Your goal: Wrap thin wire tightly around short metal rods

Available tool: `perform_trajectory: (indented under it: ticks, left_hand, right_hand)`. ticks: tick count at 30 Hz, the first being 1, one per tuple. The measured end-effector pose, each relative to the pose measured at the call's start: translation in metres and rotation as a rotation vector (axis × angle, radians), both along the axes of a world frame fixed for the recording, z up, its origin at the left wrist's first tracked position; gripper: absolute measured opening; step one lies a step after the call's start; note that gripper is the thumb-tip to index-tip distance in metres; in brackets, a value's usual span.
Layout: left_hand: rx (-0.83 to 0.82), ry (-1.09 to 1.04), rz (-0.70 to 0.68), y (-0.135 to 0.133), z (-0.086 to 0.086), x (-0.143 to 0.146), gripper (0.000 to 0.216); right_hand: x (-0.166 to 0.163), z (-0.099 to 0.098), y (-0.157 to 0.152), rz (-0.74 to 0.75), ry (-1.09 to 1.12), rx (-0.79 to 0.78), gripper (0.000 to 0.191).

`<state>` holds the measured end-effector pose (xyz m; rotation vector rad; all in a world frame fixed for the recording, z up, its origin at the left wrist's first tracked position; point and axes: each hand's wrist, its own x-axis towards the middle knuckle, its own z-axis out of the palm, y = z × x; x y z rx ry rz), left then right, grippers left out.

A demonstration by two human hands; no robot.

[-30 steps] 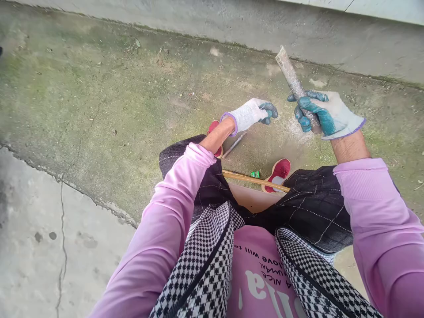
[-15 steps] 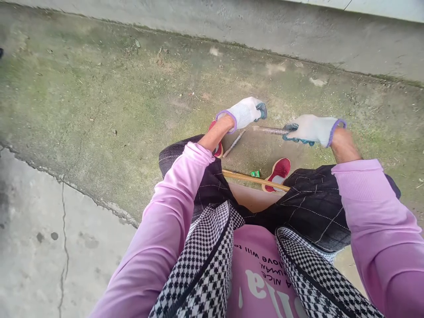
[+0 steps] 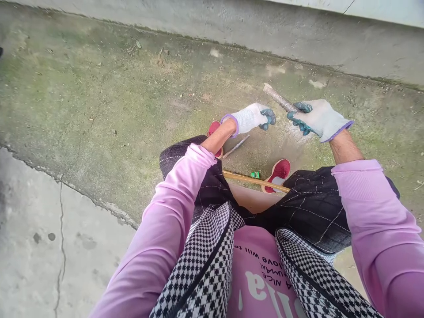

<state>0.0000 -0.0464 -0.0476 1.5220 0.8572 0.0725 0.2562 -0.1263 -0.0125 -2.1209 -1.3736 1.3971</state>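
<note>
My right hand (image 3: 318, 117), in a white glove with dark green fingers, grips a short, rough stick (image 3: 280, 98). The stick tilts up and left from my fist, with a pale far end. To its left, my left hand (image 3: 253, 118) wears a matching glove with a purple cuff. Its fingers are curled closed, and anything inside them is hidden. Below that hand, a thinner stick (image 3: 236, 146) lies on the ground near my red shoe (image 3: 215, 128). The two hands are apart.
A yellowish wooden strip (image 3: 255, 180) spans between my knees. By my other red shoe (image 3: 281, 170) lies a small green wrapper (image 3: 255, 175). A low concrete step (image 3: 212, 22) runs along the top. Mossy concrete (image 3: 99, 101) surrounds me, with a cracked grey slab (image 3: 39, 212) at lower left.
My right hand has turned, swinging the stick's far end upward from nearly level. My left hand has shifted slightly right and down, still closed. The thinner stick stays on the ground.
</note>
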Motion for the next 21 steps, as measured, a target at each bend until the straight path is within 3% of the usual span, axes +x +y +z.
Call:
perform_trajectory:
  ticks: [7, 12, 14, 17, 19, 21]
  left_hand:
    - [0.058, 0.072, 0.005, 0.006, -0.007, -0.006, 0.029]
    - [0.117, 0.103, -0.027, 0.013, -0.005, -0.007, 0.030]
    - [0.119, 0.103, -0.034, 0.016, 0.000, -0.010, 0.029]
    - [0.107, 0.142, -0.021, 0.017, 0.006, -0.014, 0.027]
    - [0.091, 0.151, -0.015, 0.014, 0.007, -0.013, 0.030]
    - [0.061, 0.146, -0.009, 0.010, 0.006, -0.010, 0.029]
  right_hand:
    - [-0.002, 0.010, -0.006, -0.094, 0.371, 0.068, 0.033]
    - [0.013, 0.019, -0.013, 0.230, 0.509, -0.152, 0.055]
    - [0.017, 0.012, -0.012, 0.367, 0.447, -0.233, 0.058]
    - [0.014, -0.008, -0.007, 0.492, 0.166, -0.280, 0.040]
    - [0.009, -0.020, 0.000, 0.512, -0.114, -0.288, 0.027]
    - [0.005, -0.024, 0.005, 0.466, -0.291, -0.219, 0.026]
